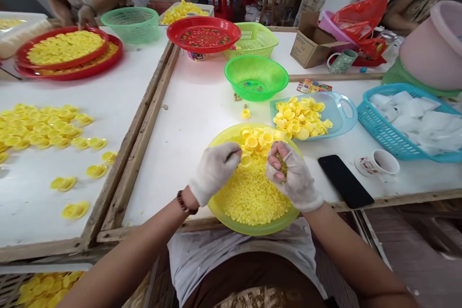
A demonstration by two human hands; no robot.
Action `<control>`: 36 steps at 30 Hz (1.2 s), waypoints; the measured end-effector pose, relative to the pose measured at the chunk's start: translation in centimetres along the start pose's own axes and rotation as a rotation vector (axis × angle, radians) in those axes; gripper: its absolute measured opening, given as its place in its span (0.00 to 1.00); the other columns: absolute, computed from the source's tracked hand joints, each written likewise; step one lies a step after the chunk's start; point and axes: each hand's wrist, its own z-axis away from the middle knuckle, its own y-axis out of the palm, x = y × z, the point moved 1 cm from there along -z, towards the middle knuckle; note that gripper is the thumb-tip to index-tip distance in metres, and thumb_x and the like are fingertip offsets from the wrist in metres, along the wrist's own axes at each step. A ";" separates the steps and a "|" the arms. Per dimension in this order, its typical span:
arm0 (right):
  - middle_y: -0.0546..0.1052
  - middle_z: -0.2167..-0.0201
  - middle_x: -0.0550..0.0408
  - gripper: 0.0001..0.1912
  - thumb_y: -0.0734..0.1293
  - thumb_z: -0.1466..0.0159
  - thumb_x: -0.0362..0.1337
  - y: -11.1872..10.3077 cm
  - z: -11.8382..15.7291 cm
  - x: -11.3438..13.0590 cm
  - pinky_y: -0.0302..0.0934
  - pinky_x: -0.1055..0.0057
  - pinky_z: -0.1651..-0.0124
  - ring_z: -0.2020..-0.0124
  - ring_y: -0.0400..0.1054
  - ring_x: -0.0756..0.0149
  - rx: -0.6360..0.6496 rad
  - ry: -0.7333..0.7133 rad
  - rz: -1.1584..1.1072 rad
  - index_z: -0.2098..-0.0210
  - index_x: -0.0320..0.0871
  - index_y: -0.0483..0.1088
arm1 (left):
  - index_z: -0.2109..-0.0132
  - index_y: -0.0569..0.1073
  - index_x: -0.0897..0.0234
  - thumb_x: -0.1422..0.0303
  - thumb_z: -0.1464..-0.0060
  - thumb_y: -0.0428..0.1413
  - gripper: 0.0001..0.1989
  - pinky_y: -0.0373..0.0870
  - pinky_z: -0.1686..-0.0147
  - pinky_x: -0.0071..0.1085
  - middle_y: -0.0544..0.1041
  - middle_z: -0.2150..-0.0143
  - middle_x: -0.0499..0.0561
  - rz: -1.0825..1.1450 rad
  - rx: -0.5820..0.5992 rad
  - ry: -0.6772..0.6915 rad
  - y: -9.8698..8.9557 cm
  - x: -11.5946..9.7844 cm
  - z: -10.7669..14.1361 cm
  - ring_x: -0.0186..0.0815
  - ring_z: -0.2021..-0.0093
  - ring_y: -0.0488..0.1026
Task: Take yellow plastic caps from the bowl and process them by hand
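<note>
A yellow bowl (252, 229) stands at the table's front edge, holding many small yellow pellets (256, 197) and, at its far side, several small yellow plastic cups (250, 142). My left hand (219, 166), in a white fingerless glove, is closed over the bowl's left side; what its fingers pinch, if anything, is hidden. Over the right side, my right hand (294, 178), gloved the same way, curls its fingers around some yellow pellets (283, 166). Just behind it, a light blue tray (337, 122) carries a pile of yellow cups (299, 118).
To the right lie a black phone (345, 181), a mug (378, 162) and a blue basket (397, 142) of white pieces. Behind stand a green bowl (256, 77) and a red tray (204, 33). Wooden strips (144, 139) divide the table. A co-worker's hand (86, 15) touches red trays at the far left.
</note>
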 end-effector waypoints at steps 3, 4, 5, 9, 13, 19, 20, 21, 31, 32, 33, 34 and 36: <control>0.62 0.78 0.64 0.17 0.70 0.35 0.50 1.6 -0.7 0.3 0.47 0.79 0.81 0.83 0.52 0.79 0.017 -0.072 0.030 0.68 0.45 0.64 | 0.60 0.76 0.65 0.66 0.41 0.53 0.09 0.73 0.73 0.27 0.77 0.72 0.48 0.335 0.104 -0.225 0.0 0.1 1.2 0.33 0.75 0.76; 0.62 0.78 0.64 0.17 0.70 0.35 0.50 2.2 -0.9 0.4 0.47 0.79 0.81 0.83 0.52 0.79 0.022 -0.101 0.046 0.68 0.45 0.64 | 0.59 0.75 0.66 0.66 0.42 0.53 0.09 0.74 0.74 0.27 0.77 0.71 0.48 0.401 0.136 -0.274 0.2 -0.1 1.5 0.34 0.75 0.77; 0.62 0.78 0.64 0.17 0.70 0.35 0.50 2.9 -1.2 0.4 0.47 0.79 0.80 0.82 0.52 0.78 0.029 -0.131 0.064 0.68 0.45 0.63 | 0.59 0.75 0.66 0.65 0.43 0.54 0.10 0.75 0.74 0.27 0.77 0.71 0.48 0.442 0.160 -0.307 0.3 -0.3 1.7 0.34 0.74 0.78; 0.60 0.78 0.64 0.16 0.68 0.34 0.52 4.9 -1.7 0.1 0.50 0.77 0.80 0.81 0.54 0.75 0.053 -0.241 0.129 0.66 0.47 0.64 | 0.61 0.74 0.67 0.64 0.44 0.55 0.10 0.76 0.73 0.27 0.76 0.71 0.49 0.500 0.199 -0.315 0.6 -1.4 1.9 0.34 0.74 0.78; 0.59 0.78 0.65 0.16 0.68 0.34 0.53 5.3 -1.9 -0.5 0.52 0.76 0.79 0.80 0.55 0.74 0.078 -0.288 0.176 0.65 0.48 0.64 | 0.63 0.73 0.66 0.62 0.44 0.55 0.11 0.78 0.71 0.29 0.76 0.71 0.49 0.533 0.213 -0.314 0.7 -1.6 1.8 0.34 0.73 0.78; 0.61 0.78 0.65 0.16 0.67 0.32 0.50 4.6 -1.9 -0.2 0.52 0.77 0.78 0.81 0.55 0.76 0.083 -0.314 0.135 0.68 0.47 0.62 | 0.59 0.73 0.68 0.62 0.45 0.56 0.13 0.76 0.73 0.27 0.76 0.72 0.48 0.614 0.186 -0.368 0.5 -1.2 2.1 0.32 0.75 0.76; 0.62 0.77 0.65 0.17 0.67 0.32 0.50 4.5 -1.9 -0.1 0.52 0.77 0.78 0.81 0.55 0.77 0.079 -0.310 0.131 0.69 0.46 0.61 | 0.58 0.73 0.68 0.63 0.45 0.56 0.13 0.76 0.73 0.26 0.76 0.73 0.48 0.619 0.187 -0.372 0.4 -1.2 2.2 0.32 0.75 0.76; 0.62 0.77 0.65 0.17 0.67 0.32 0.50 4.3 -1.9 0.0 0.51 0.77 0.78 0.81 0.55 0.77 0.076 -0.306 0.131 0.69 0.46 0.61 | 0.57 0.74 0.69 0.63 0.45 0.56 0.13 0.76 0.73 0.26 0.76 0.73 0.48 0.621 0.187 -0.375 0.3 -1.1 2.2 0.31 0.76 0.76; 0.62 0.76 0.64 0.17 0.65 0.31 0.51 4.7 -2.1 -1.0 0.54 0.76 0.77 0.80 0.56 0.76 0.148 -0.362 0.195 0.68 0.46 0.62 | 0.61 0.73 0.67 0.63 0.43 0.54 0.11 0.77 0.71 0.29 0.75 0.69 0.49 0.543 0.220 -0.317 0.8 -1.4 2.3 0.34 0.72 0.78; 0.62 0.76 0.64 0.17 0.65 0.31 0.51 4.8 -2.1 -1.0 0.54 0.76 0.77 0.80 0.56 0.76 0.149 -0.362 0.201 0.68 0.46 0.61 | 0.61 0.73 0.67 0.63 0.43 0.54 0.11 0.77 0.71 0.29 0.75 0.69 0.49 0.536 0.219 -0.311 0.8 -1.4 2.3 0.34 0.73 0.77; 0.62 0.76 0.64 0.17 0.65 0.31 0.51 4.7 -2.1 -0.9 0.54 0.76 0.77 0.79 0.56 0.76 0.144 -0.361 0.204 0.68 0.46 0.61 | 0.60 0.74 0.67 0.63 0.42 0.54 0.11 0.76 0.72 0.29 0.76 0.70 0.49 0.522 0.216 -0.308 0.7 -1.2 2.3 0.33 0.73 0.77; 0.62 0.76 0.64 0.17 0.65 0.30 0.51 4.6 -2.0 -0.7 0.54 0.76 0.77 0.79 0.56 0.76 0.132 -0.357 0.205 0.68 0.46 0.61 | 0.59 0.74 0.67 0.63 0.42 0.53 0.11 0.75 0.73 0.29 0.76 0.69 0.49 0.496 0.206 -0.303 0.6 -1.0 2.4 0.33 0.74 0.76; 0.62 0.75 0.64 0.17 0.65 0.30 0.50 4.1 -1.7 -0.4 0.53 0.77 0.77 0.79 0.55 0.77 0.109 -0.335 0.214 0.68 0.46 0.60 | 0.58 0.75 0.66 0.64 0.41 0.53 0.11 0.74 0.72 0.30 0.77 0.68 0.49 0.387 0.154 -0.257 0.4 -0.2 2.4 0.33 0.74 0.75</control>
